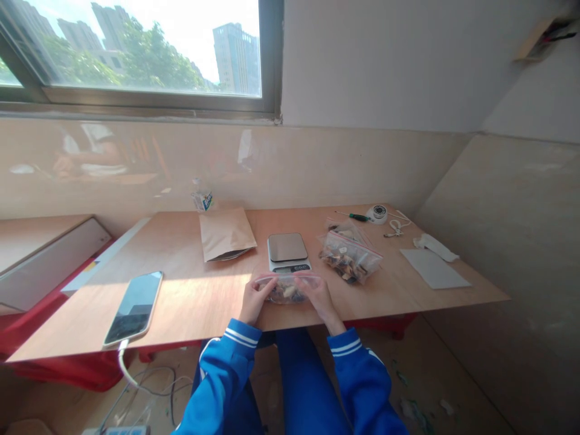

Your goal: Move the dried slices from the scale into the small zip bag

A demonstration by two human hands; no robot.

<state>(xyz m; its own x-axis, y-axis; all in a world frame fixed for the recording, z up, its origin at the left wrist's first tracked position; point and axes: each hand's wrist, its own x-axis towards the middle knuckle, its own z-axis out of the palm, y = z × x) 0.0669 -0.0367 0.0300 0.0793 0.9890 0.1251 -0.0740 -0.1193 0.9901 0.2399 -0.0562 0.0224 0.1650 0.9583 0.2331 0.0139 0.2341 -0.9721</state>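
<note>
Far left on the plywood table (pixel 190 296): a smartphone (pixel 135 308), screen up, cable trailing off the near edge. Further back, a small bottle (pixel 202 199) by the wall; in front of it a brown paper pouch (pixel 225 233) lying flat.

My left hand (pixel 252 300) pinches the left end of a small clear zip bag (pixel 287 289), fingers closed on its top edge. The bag sits at the near edge of the table, right in front of me, holding dark and pale mixed pieces. My right hand (pixel 319 296) pinches the bag's right end the same way, fingers pressed along the seal strip.

Just behind the bag: a digital kitchen scale (pixel 287 251), platform bare. Right of it, a fuller zip bag (pixel 350 257) of similar mix. Beyond, a green-handled screwdriver (pixel 356 217), a round white device (pixel 377 213), a white sheet (pixel 434 268).
</note>
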